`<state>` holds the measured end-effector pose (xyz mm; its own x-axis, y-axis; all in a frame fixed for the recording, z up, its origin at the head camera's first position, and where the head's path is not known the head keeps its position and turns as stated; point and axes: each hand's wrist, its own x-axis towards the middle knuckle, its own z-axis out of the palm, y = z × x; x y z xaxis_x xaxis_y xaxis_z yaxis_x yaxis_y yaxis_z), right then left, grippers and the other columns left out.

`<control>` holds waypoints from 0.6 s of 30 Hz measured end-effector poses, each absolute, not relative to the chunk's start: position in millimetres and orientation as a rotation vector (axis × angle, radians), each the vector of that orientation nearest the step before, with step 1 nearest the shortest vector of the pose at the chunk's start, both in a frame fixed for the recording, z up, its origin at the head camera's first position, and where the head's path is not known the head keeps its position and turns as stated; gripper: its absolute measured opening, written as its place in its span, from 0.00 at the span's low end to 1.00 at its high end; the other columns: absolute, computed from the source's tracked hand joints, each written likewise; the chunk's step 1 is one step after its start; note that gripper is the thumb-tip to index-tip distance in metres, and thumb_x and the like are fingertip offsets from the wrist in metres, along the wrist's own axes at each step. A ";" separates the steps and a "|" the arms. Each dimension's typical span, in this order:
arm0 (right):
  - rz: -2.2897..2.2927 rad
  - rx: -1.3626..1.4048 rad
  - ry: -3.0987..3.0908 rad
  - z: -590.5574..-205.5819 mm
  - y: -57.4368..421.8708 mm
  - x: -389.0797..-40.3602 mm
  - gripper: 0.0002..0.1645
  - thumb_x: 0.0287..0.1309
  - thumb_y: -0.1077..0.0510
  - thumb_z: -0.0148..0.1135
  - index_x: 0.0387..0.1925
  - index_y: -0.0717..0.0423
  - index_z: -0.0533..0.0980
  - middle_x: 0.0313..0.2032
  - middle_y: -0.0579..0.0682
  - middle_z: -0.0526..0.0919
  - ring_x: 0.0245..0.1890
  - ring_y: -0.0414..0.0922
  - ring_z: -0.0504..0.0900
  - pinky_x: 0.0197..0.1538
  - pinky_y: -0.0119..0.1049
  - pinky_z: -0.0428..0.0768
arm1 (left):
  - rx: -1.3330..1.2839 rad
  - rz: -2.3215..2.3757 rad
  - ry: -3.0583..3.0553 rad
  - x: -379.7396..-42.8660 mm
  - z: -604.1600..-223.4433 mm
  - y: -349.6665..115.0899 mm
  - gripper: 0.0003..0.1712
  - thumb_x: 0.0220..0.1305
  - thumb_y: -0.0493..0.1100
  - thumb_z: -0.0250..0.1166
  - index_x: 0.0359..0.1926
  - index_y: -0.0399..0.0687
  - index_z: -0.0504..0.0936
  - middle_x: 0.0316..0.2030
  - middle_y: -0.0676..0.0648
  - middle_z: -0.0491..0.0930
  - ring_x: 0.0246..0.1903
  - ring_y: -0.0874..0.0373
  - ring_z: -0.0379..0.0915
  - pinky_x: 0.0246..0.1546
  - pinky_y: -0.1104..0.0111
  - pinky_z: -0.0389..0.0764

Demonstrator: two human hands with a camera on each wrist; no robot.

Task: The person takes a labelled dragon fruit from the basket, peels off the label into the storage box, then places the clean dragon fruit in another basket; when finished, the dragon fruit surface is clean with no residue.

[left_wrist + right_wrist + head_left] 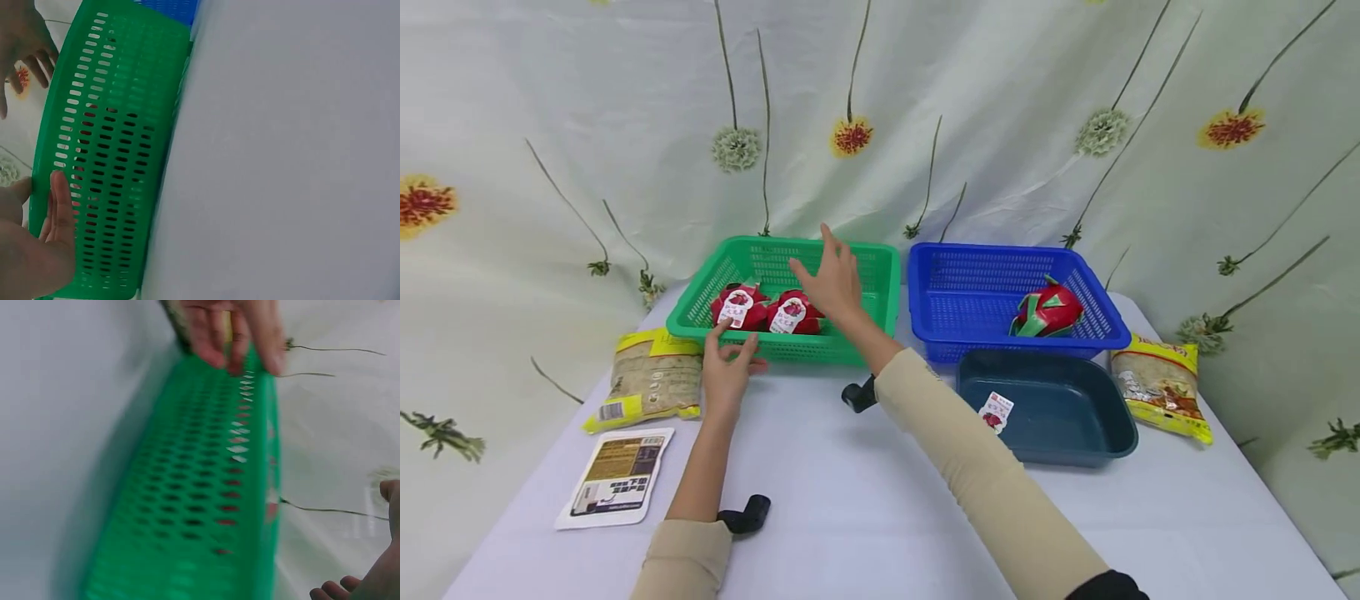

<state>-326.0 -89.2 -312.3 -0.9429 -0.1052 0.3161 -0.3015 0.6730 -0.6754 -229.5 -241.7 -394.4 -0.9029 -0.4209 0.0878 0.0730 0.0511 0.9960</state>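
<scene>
In the head view two red dragon fruits with white labels (737,306) lie in the left part of a green basket (880,300). My left hand (727,375) is at the basket's front rim beside them, fingers spread and fairly straight. The left wrist view has its fingers (60,212) along the outer slotted wall. Over the basket, right of the fruits, my right hand (835,279) is raised with fingers apart and nothing between them. Another dragon fruit (1051,310) with green scales lies in the blue basket (958,321) to the right.
A dark teal tray (1060,417) with a label sticker (996,412) on its left side stands before the blue basket. Yellow food bags lie left (655,379) and right (1161,383). Front left lies a flat white packet (617,479). A flowered curtain hangs behind the table.
</scene>
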 end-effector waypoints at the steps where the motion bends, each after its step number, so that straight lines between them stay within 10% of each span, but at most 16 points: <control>1: 1.131 0.324 -2.675 -320.2 -95.8 -326.5 0.48 0.57 0.33 0.53 0.71 0.42 0.46 0.64 0.55 0.59 0.60 0.50 0.63 0.52 0.43 0.72 | 0.341 -1.964 -1.898 -229.1 -394.7 -240.6 0.34 0.62 0.42 0.61 0.66 0.44 0.58 0.28 0.45 0.72 0.18 0.60 0.78 0.29 0.69 0.81; 8: 1.337 0.384 -2.983 -359.2 -108.6 -331.5 0.58 0.49 0.32 0.60 0.72 0.40 0.39 0.68 0.59 0.52 0.68 0.59 0.47 0.62 0.55 0.59 | 0.212 -2.090 -1.621 -231.7 -403.8 -236.6 0.32 0.59 0.32 0.62 0.63 0.36 0.60 0.26 0.43 0.70 0.23 0.58 0.79 0.33 0.65 0.81; 18: 1.727 0.581 -2.969 -373.5 -111.4 -344.6 0.57 0.50 0.47 0.68 0.72 0.43 0.42 0.67 0.55 0.56 0.66 0.52 0.57 0.63 0.44 0.62 | 0.143 -2.044 -1.565 -237.6 -417.2 -239.3 0.33 0.60 0.34 0.62 0.64 0.40 0.59 0.28 0.46 0.70 0.25 0.59 0.80 0.32 0.68 0.81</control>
